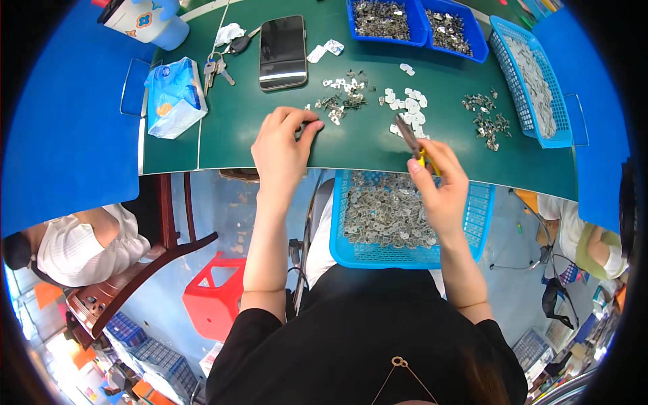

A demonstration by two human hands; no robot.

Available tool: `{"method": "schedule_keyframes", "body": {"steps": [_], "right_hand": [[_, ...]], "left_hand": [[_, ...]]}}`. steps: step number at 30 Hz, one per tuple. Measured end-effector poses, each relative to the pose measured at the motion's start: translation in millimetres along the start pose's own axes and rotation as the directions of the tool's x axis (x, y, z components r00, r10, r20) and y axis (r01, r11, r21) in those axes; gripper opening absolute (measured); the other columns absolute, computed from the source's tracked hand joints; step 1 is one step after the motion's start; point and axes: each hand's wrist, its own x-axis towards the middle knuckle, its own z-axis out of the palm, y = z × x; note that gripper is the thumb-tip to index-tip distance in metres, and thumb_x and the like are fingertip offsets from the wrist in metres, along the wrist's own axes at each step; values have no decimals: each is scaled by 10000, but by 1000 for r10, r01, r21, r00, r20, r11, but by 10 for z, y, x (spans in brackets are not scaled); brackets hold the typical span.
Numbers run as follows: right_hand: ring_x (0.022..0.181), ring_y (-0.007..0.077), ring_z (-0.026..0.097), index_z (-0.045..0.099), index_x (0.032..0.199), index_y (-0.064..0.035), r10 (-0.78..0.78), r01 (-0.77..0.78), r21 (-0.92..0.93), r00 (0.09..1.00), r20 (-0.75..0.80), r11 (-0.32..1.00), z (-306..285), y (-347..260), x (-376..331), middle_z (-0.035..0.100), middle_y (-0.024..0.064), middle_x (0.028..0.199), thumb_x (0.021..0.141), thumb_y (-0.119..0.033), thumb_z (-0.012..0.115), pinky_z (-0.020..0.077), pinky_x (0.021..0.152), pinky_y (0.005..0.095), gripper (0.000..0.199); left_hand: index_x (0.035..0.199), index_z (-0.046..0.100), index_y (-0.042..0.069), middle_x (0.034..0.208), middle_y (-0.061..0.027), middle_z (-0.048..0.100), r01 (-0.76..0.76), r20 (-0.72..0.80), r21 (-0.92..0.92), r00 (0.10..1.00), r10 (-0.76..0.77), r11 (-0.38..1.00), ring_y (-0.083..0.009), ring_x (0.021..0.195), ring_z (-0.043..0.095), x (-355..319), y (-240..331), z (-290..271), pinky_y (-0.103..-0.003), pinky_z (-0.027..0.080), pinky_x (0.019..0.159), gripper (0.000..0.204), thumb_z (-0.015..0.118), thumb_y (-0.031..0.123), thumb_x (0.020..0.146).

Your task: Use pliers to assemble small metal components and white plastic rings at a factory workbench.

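Left hand (283, 145) pinches a small metal piece (312, 124) on the green table mat (236, 128); right hand (439, 185) grips yellow-handled pliers (413, 143) — the blue lap basket (482, 216) stays heaped with stamped metal parts, apparently mostly unprocessed.

A workshop: green worktable (270, 135), blue bins (385, 20) of small metal parts (385, 209).

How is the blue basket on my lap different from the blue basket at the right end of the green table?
The lap basket sits below the table edge, under the right hand; the right-end basket rests on the tabletop, away from both hands. The lap basket looks wider and lies crosswise; the right-end one is narrow and runs away from the person. Both are blue mesh plastic holding small grey metal pieces.
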Motion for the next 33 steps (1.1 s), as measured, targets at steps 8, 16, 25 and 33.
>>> {"method": "schedule_keyframes", "body": {"steps": [8,16,25,33], "right_hand": [[776,97,513,602,1093,16,-7,1,68,995,97,998,270,-18,-31,589,68,993,781,-32,640,394,615,213,318],[739,97,511,617,1073,8,-31,27,35,994,103,999,337,-46,-57,606,76,978,759,-40,653,390,594,211,319],[640,82,464,637,1060,-7,-121,120,18,981,150,993,276,-132,-49,616,66,935,723,-47,670,373,556,210,340],[625,63,473,641,1037,18,-161,157,36,970,183,987,202,-131,-9,615,64,908,734,-30,665,356,523,197,308]], "left_hand": [[768,625,117,776,6,599,-219,0,30,976,220,975,-187,718,582,-45,-131,-9,-305,455,569,73,685,121,726],[814,640,56,838,-37,644,-322,36,-4,946,322,947,-181,765,610,-104,-104,-64,-277,476,621,49,656,47,768],[939,589,59,865,-59,637,509,551,-822,824,-133,-254,-101,736,606,-256,147,-145,-216,509,641,88,609,110,870],[911,576,59,826,-26,623,637,712,-666,698,-74,-388,-75,712,593,-265,252,-114,-205,514,631,133,603,186,880]]}}
